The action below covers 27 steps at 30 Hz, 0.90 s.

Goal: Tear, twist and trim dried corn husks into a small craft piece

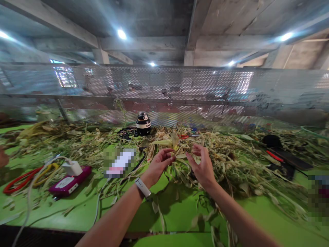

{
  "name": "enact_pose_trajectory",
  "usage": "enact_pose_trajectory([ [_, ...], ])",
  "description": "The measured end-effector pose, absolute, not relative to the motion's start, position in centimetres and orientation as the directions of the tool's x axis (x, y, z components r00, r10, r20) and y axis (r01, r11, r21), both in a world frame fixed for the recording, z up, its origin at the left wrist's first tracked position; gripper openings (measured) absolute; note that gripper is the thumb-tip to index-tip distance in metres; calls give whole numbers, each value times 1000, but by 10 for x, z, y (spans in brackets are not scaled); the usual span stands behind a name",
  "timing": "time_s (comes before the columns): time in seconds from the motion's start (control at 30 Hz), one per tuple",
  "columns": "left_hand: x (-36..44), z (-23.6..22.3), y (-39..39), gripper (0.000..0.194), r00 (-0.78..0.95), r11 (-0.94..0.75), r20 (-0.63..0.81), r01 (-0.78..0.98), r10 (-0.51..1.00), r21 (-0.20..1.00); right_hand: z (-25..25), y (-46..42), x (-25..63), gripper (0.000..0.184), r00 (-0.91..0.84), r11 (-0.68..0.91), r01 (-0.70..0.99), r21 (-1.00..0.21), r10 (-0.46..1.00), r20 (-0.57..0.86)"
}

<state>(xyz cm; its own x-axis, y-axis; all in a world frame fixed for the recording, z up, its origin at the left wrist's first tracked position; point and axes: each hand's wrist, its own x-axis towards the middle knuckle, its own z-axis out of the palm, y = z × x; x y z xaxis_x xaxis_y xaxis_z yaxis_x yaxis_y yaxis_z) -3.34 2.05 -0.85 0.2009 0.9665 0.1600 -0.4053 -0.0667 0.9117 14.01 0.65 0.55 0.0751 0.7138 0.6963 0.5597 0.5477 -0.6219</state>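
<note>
In the middle of the head view, both hands are over a heap of dried plant stalks and leaves [221,151]. My left hand [158,166], with a pale band on its wrist, has thumb and fingers closed on a withered stalk [181,154] with yellowish leaves. My right hand [203,166] is at the other side of the same stalk. Its thumb and forefinger are a little apart, close to the leaves; whether they touch them is hard to see. Curled leaves hang below the hands.
To the left lie a phone [120,163] with a cable, a purple power strip [70,181] with a white plug, and red and yellow loops [23,180]. A black bottle [143,124] stands before a perforated metal screen [164,89]. Dark objects [288,157] lie right on the green table [177,212].
</note>
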Motion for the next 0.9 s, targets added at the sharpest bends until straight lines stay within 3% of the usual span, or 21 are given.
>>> enact_pose_trajectory([
  [0.2,-32,-7,18,40,187,-86,167,-379,968,921,6,6,139,21,22,515,501,-696,796,605],
  [0.4,-32,-7,18,44,180,-101,173,-351,968,931,4,4,138,23,-59,500,440,-745,844,532],
  [0.63,-33,-7,19,40,163,-63,137,-395,977,917,1,9,133,31,2,273,114,-955,962,274],
  [0.9,-33,-9,22,36,168,-22,101,-417,981,909,8,3,135,18,16,367,21,-930,930,368],
])
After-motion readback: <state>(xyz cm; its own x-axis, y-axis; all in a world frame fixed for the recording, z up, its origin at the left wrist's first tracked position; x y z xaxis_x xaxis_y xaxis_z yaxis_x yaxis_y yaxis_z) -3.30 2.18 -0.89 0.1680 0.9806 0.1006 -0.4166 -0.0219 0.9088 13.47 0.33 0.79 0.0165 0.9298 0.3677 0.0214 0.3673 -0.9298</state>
